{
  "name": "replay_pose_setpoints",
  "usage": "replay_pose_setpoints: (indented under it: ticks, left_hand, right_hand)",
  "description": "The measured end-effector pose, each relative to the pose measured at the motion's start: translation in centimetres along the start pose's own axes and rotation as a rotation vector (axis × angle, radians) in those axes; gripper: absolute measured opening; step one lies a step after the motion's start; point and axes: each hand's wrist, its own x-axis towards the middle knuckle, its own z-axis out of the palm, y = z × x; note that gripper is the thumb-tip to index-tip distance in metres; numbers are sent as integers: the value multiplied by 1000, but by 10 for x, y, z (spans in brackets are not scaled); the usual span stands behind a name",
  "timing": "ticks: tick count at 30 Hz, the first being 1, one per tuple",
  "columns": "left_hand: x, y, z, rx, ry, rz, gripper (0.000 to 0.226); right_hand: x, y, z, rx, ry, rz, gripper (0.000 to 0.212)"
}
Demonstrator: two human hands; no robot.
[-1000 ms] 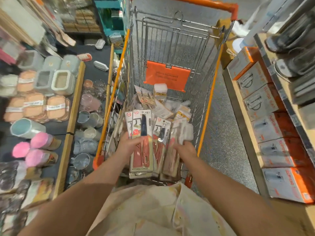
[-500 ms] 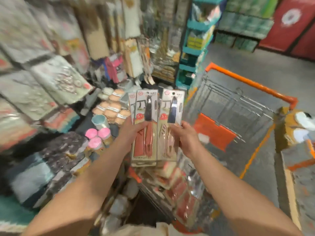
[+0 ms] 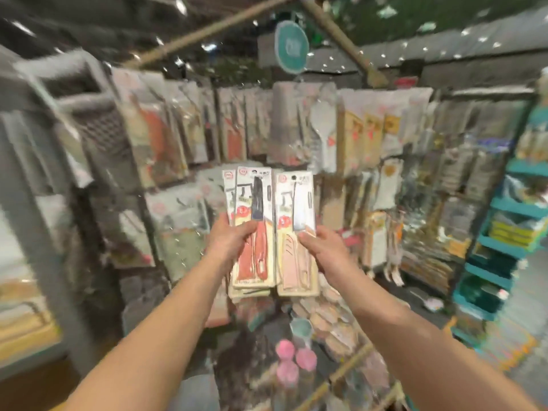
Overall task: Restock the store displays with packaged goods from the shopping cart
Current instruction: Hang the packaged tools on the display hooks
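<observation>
My left hand (image 3: 232, 237) grips a small stack of carded knife packs (image 3: 252, 209) with red handles, held upright at chest height. Beside it my right hand (image 3: 321, 247) pinches another carded knife pack (image 3: 296, 203) with pale pink handles. Both sets face me, side by side, in front of the hanging display wall (image 3: 267, 129) of packaged kitchen tools. The shopping cart is out of view. The picture is blurred by motion.
Rows of hanging packs fill the wall (image 3: 370, 129) ahead. Below lie pink-lidded jars (image 3: 292, 358) and stacked round containers (image 3: 326, 315) on a low shelf. A teal rack (image 3: 504, 262) stands at right, a grey upright (image 3: 38, 247) at left.
I lifted the knife packs out of the cart and raised them in front of the hanging display; my view swung up from the cart to the wall.
</observation>
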Motion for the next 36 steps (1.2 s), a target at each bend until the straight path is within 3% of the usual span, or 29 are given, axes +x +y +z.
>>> replay_pose_setpoints:
  ticks: [4,5,10,15,20,29,33,36]
  left_hand:
    - [22,14,-17,-15,98,30,27]
    - [26,15,-20,-31,110,24,28]
    - [44,29,-29,-28,167,5,26]
    - [70,65,-33,-27,203,66,24]
    - [99,103,-31,88,223,132,23]
    - [127,119,-3,-11,151,164,19]
    - [127,111,2,-69,131,131,23]
    - [126,105,3,-101,123,123,28]
  right_hand:
    - [40,-11,28,-115,-22,-38,62]
    - [50,-12,32,-138,-41,-49,65]
    - [85,-37,49,-134,-97,-76,54]
    - [125,-78,52,-72,-120,-164,29]
    - [155,-114,39,-47,27,-233,56]
    - [195,-159,29,-33,88,-294,57]
    - [205,-163,38,-26,77,-249,48]
    - [213,-166,42,-42,92,-237,27]
